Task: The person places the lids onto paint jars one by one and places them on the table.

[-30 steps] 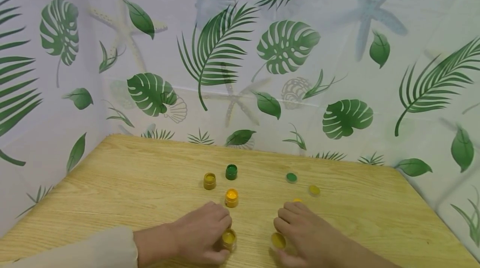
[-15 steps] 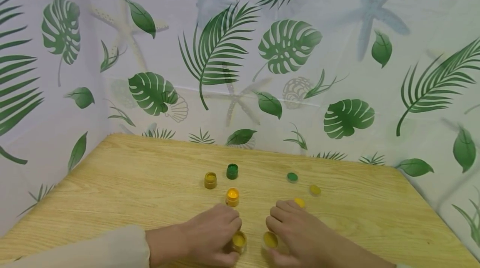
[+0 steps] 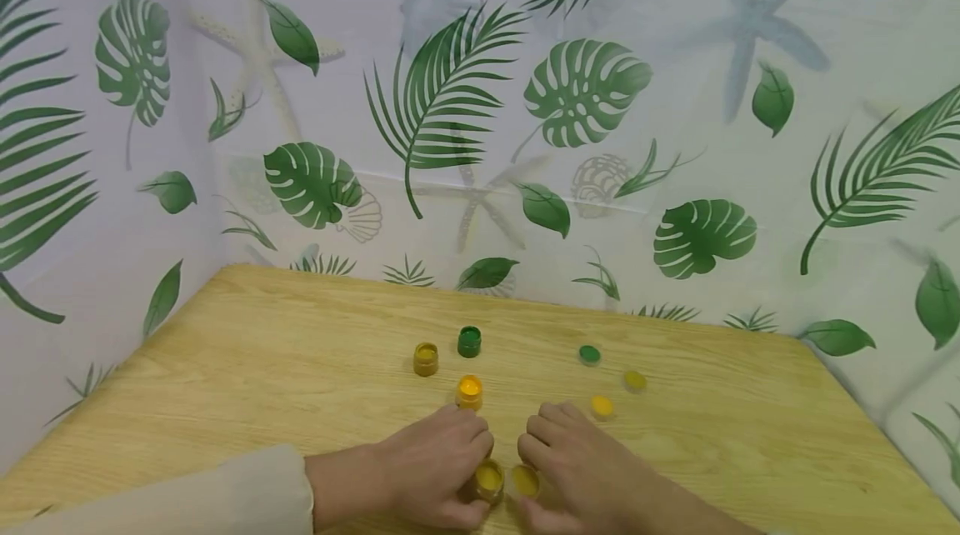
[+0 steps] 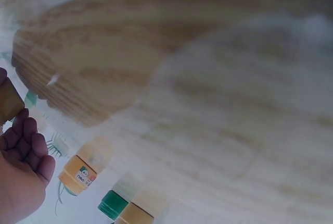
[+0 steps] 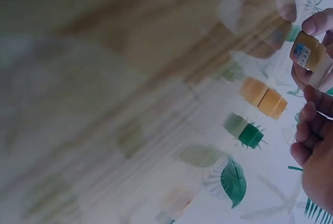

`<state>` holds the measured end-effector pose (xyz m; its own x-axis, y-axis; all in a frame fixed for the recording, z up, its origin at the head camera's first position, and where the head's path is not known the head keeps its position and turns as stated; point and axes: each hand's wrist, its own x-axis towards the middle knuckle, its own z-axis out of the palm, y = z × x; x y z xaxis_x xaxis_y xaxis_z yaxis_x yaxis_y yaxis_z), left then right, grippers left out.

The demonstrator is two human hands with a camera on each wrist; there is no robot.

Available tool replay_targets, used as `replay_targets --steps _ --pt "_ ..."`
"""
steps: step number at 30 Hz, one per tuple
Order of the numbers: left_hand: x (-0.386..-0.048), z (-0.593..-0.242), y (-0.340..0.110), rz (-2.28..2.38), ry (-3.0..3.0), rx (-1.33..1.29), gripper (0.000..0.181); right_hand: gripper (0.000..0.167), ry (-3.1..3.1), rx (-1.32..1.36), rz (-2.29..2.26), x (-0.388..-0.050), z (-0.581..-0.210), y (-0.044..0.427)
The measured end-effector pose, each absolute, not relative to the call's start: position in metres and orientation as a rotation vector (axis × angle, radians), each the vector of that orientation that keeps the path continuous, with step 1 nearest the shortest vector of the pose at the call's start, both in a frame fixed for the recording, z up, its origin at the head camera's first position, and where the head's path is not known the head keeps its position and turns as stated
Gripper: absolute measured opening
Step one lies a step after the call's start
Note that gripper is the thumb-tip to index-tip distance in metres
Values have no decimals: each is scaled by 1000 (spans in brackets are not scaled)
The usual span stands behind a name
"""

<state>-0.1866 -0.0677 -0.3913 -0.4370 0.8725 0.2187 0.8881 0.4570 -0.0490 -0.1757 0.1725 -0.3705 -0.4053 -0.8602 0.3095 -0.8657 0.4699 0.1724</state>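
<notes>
Listing outward, we record: left hand (image 3: 427, 468), gripping an uncapped mustard paint jar (image 3: 490, 478) at its right, mouth upward; right hand (image 3: 581, 468), pinching a mustard lid (image 3: 526, 482) at its left, just beside that jar, a narrow gap showing between. Beyond the left hand, we count orange jar (image 3: 469, 392), ochre jar (image 3: 426, 359), green jar (image 3: 469, 342); beyond the right hand, yellow lid (image 3: 602, 407), olive lid (image 3: 635, 381), green lid (image 3: 589, 354).
</notes>
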Motion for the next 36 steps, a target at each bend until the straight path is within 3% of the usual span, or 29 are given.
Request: replay_targets --steps 36 --pt "-181 -392 -54 -172 -2533 -1470 31 27 -2453 1388 167 -173 -378 157"
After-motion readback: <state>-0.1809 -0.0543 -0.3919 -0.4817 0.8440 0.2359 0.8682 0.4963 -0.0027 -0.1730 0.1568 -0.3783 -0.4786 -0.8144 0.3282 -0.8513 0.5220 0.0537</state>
